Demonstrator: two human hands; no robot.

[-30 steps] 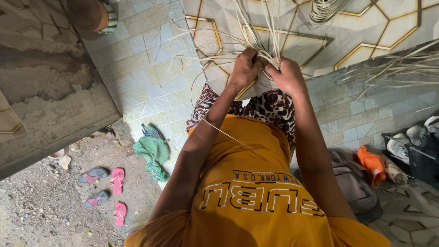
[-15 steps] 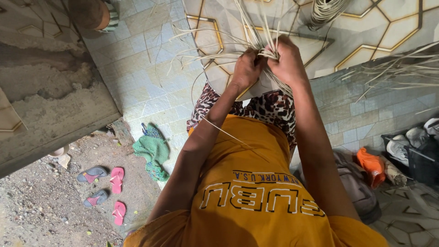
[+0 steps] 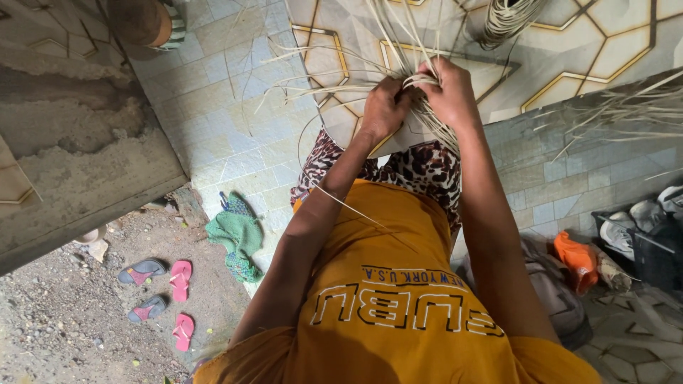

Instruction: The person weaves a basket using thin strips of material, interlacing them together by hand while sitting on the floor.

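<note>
Looks like mid-weave here: the left hand (image 3: pixel 383 108) and right hand (image 3: pixel 449 92) are both closed tight around the bundle of pale reed strips (image 3: pixel 420 89), held out between them above the knees. I'd guess the next tuck needs one loose strand (image 3: pixel 341 203), trailing below the left hand, kept taut.

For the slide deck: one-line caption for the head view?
Left hand and right hand grip pale reed strands fanned over a patterned tile floor.
</note>
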